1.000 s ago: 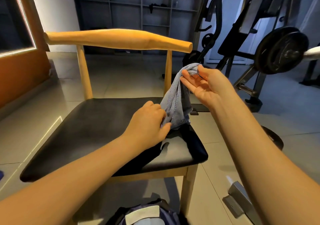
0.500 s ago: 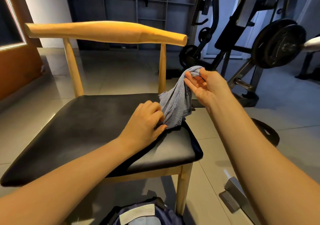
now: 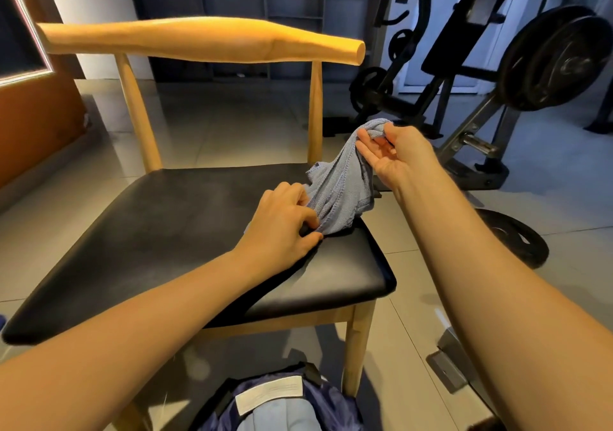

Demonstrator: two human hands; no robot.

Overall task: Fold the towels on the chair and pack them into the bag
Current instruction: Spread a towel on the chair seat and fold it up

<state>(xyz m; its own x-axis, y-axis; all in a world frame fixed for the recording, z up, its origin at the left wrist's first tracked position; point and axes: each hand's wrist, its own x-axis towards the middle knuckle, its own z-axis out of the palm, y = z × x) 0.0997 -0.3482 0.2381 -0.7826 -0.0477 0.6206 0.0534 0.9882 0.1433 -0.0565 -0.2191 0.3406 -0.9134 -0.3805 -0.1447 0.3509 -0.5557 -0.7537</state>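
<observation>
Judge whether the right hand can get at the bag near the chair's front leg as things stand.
Probably yes: the bag lies beside the front leg of the chair, close below the arms, with nothing across it. But the right hand pinches the towel, so it is not free.

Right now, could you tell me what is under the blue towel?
The black padded chair seat; the left hand pinches the blue towel there, the right hand holds its top. The patch beneath the cloth is hidden.
</observation>
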